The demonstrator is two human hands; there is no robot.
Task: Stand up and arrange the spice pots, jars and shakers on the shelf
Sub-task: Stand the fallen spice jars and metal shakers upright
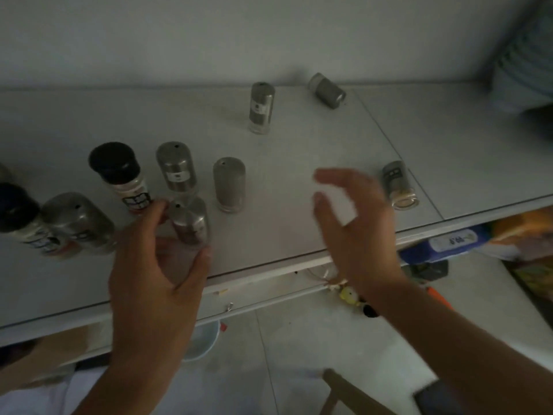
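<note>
Gripping a steel shaker (190, 224) with the left hand (155, 271), at nine o'clock on the shelf (299, 139); holding the right hand (359, 223) spread and empty near a toppled shaker (399, 185) at three o'clock. Likely light, slick, glass-based: grasp mid-body.

Jars (115, 170) and shakers (176, 170) cluster on the left of the shelf (284, 139), the front shaker (190, 223) nearest its edge. Farther back stands a lone shaker (261, 107). Right of it, by the wall (269, 40), lies a back shaker (326, 90). A right shaker (399, 185) lies near the front edge.
</note>
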